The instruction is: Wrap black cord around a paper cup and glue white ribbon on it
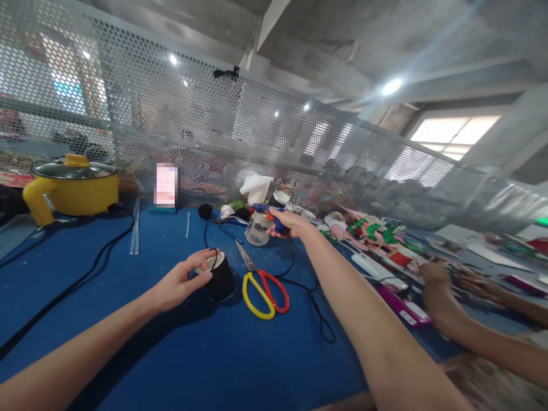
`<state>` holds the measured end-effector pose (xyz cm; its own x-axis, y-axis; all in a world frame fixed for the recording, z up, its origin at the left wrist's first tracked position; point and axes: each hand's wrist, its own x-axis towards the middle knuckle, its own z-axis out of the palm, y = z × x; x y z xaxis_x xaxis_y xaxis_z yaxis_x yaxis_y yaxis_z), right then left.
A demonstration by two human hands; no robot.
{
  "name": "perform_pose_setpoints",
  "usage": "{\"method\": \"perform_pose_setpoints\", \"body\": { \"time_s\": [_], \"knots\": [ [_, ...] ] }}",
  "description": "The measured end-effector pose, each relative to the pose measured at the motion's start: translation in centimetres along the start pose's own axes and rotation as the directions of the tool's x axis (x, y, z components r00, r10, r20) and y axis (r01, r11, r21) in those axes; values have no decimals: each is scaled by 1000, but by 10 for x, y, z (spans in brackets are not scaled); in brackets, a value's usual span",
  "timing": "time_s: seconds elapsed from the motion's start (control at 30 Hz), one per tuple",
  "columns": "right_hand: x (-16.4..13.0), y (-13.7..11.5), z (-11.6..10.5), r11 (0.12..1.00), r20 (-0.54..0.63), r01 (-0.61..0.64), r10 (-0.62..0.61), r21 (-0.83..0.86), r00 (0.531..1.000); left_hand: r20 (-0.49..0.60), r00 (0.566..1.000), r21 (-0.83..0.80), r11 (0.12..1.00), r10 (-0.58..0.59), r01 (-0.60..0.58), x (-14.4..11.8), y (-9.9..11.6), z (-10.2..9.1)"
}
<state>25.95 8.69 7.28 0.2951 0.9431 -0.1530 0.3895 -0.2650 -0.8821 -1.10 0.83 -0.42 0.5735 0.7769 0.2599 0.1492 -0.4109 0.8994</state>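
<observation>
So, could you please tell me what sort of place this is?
Probably a craft workshop: a blue worktable behind a perforated metal screen, scissors, a glue gun in the right hand, and paper cut-outs.

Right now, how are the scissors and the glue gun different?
The scissors lie flat on the blue table, untouched; the glue gun is gripped in the right hand. The scissors have yellow and red handles; the glue gun is blue, with a black cord.
</observation>
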Motion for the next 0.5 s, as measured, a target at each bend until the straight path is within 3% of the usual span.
{"method": "perform_pose_setpoints", "body": {
  "time_s": [0.1, 0.27, 0.37, 0.5],
  "knots": [
    [-5, 0, -6, 988, -57, 19, -29, -153, 998, 2, 1000, -2, 1000, 7, -7, 0, 0, 0],
    [-43, -8, 3, 906, -136, 291, -345, -308, 929, 10, 1000, 1, 1000, 23, -23, 0, -1, 1],
    [-70, -10, 33, 830, 24, 465, -481, -309, 876, 14, 999, 27, 999, 39, -39, 1, -2, 1],
    [-87, -7, 78, 793, 306, 567, -495, -223, 813, 21, 998, 75, 996, 53, -54, 1, 0, 0]
  ]
}}
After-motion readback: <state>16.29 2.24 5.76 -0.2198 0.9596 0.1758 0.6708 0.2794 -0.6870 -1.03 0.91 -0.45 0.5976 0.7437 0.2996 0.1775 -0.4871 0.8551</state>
